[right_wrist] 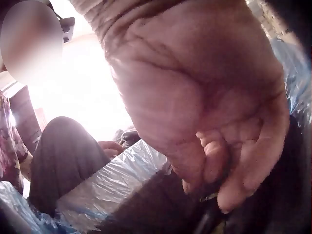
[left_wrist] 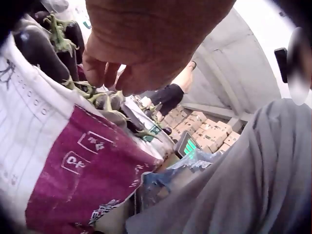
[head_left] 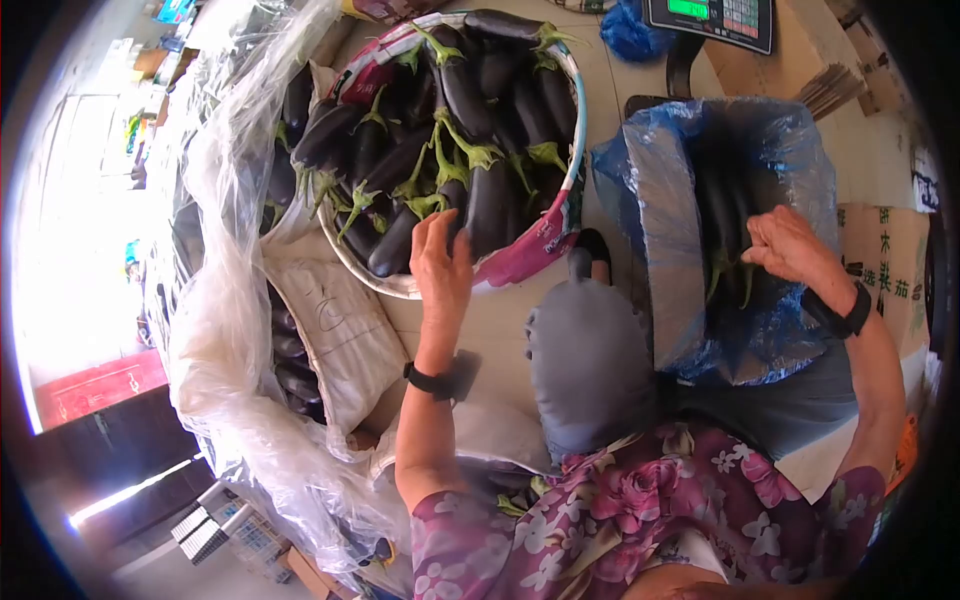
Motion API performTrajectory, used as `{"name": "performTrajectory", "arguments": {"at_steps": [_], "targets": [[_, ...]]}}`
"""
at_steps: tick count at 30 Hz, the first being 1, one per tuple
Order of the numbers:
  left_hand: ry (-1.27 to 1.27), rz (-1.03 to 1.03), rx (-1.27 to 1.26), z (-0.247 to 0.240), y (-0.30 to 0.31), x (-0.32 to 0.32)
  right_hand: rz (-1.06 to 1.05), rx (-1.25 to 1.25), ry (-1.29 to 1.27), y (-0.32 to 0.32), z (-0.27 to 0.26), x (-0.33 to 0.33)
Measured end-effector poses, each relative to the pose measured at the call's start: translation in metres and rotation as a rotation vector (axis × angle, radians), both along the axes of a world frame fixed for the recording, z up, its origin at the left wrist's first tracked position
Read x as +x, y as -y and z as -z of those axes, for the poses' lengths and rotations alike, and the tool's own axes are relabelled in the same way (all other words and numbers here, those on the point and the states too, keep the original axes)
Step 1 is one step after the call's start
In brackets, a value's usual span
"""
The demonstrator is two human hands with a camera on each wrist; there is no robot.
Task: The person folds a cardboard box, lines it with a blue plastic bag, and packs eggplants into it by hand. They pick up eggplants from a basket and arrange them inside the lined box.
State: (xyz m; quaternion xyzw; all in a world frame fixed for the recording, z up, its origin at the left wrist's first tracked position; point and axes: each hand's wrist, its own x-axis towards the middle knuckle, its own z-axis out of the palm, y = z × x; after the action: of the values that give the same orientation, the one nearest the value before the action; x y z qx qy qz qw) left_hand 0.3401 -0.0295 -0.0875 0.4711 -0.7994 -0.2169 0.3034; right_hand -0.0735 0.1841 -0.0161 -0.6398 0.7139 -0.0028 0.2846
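My left hand is over the near rim of a round woven-plastic sack full of dark purple eggplants. Its fingers bend loosely down, close above the green stems in the left wrist view. At the right, my right hand reaches into a box lined with a blue plastic bag. Several long eggplants lie inside it, stems toward me. In the right wrist view the curled fingers and thumb pinch at a stem end; the hand hides most of that eggplant.
A scale with a green lit display stands beyond the lined box. Clear plastic sheeting runs along the left, around more eggplants. A printed cardboard box is at the right. My bent knee sits between sack and box.
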Motion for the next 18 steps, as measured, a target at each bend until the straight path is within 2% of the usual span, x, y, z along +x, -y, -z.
{"name": "performTrajectory", "arguments": {"at_steps": [3,5,7,8,11,12,14,15,17,18], "targets": [[-0.049,0.054,0.058,-0.003,0.019,-0.028,-0.024,0.084,-0.090,-0.001,-0.008,-0.003],[-0.049,0.086,0.067,0.003,0.037,-0.049,0.063,-0.039,0.038,-0.002,-0.004,-0.009],[-0.085,0.159,0.196,0.019,0.052,-0.076,0.088,-0.025,0.036,0.004,-0.011,-0.004],[-0.050,0.189,0.170,0.023,0.056,-0.090,0.110,-0.012,0.043,0.007,-0.013,-0.001],[0.224,0.270,0.067,0.048,0.065,-0.128,0.017,-0.033,0.131,0.006,-0.003,0.004],[0.221,0.274,0.070,0.054,0.066,-0.138,0.031,0.026,0.145,0.008,-0.004,0.009],[0.681,0.334,-0.152,0.068,0.068,-0.151,0.005,0.064,0.149,0.007,-0.002,0.012],[0.681,0.336,-0.151,0.079,0.074,-0.152,-0.023,0.097,0.155,0.006,0.000,0.013],[0.665,0.638,-0.315,0.094,0.086,-0.151,-0.025,0.112,0.146,0.003,0.004,0.015],[0.668,0.646,-0.317,0.101,0.088,-0.153,-0.031,0.131,0.124,0.002,0.006,0.017]]}}
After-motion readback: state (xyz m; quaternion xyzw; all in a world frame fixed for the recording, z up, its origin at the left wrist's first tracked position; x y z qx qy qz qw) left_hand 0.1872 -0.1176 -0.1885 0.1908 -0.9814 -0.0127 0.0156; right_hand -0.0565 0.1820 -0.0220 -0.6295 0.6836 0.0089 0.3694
